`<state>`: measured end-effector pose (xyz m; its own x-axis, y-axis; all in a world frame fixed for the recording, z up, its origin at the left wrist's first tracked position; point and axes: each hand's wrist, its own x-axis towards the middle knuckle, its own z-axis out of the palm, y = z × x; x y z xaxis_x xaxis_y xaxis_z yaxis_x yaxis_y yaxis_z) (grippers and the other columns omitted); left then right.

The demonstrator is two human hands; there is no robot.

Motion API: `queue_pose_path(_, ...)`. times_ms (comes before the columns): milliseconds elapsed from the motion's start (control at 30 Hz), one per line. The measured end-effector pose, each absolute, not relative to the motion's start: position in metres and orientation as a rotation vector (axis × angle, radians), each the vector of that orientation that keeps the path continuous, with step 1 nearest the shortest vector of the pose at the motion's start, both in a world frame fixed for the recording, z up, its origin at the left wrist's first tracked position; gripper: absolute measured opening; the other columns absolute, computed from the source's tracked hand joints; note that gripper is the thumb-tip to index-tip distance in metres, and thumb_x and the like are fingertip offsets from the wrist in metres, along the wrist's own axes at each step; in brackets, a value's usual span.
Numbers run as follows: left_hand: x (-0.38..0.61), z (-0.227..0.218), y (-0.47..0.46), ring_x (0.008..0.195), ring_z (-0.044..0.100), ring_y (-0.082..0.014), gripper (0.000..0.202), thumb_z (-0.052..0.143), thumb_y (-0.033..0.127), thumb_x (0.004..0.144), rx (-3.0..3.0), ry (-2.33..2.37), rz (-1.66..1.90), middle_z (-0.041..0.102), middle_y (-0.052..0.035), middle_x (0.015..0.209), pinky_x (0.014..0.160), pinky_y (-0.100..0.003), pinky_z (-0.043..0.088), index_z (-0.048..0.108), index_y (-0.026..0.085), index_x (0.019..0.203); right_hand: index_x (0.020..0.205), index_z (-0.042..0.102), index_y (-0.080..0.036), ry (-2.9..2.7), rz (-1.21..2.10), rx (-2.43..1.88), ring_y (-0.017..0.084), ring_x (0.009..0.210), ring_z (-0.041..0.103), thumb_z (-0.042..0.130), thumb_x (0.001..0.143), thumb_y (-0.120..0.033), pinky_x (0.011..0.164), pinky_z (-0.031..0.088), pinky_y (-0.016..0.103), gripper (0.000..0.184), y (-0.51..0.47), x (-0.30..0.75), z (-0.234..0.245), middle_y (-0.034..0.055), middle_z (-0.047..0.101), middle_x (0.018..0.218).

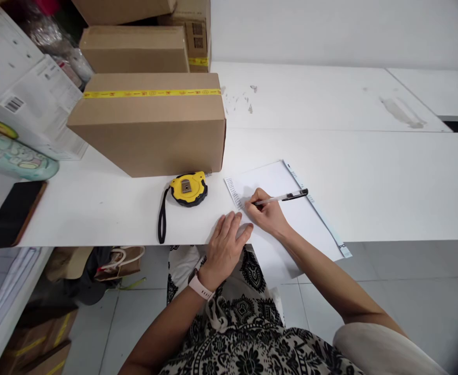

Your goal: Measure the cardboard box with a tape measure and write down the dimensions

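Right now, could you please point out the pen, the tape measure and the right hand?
Pen [278, 198]: head view, clear barrel.
Tape measure [195, 192]: head view, yellow case.
Right hand [268, 215]: head view, back of the hand.

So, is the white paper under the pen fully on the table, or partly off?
Partly off: the near end of the white paper extends past the front edge of the white table.

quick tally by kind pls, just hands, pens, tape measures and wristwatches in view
Hands: 2 (left hand, right hand)
Pen: 1
Tape measure: 1
Wristwatch: 1
Total: 5
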<state>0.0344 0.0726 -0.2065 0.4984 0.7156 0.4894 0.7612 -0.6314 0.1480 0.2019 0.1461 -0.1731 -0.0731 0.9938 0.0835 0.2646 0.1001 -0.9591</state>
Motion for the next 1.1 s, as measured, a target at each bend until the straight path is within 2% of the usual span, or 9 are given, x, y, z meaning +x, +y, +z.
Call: queue_pose_path(1100,0.0342,-0.2044,0.0723,0.135,0.057,-0.0345,0.042,0.056,0.003,0.092,-2.656,-1.3,-0.796,0.063,-0.0172,0.141,0.113,-0.054,0.051,0.067,0.017,0.13,0.07,0.045,-0.025,-1.515,1.039,-1.323,0.011,0.054,0.036,0.063,0.08,-0.029,0.052,0.027,0.028,0.022,0.147,0.2048,-0.1749,-0.0067,0.042,0.059)
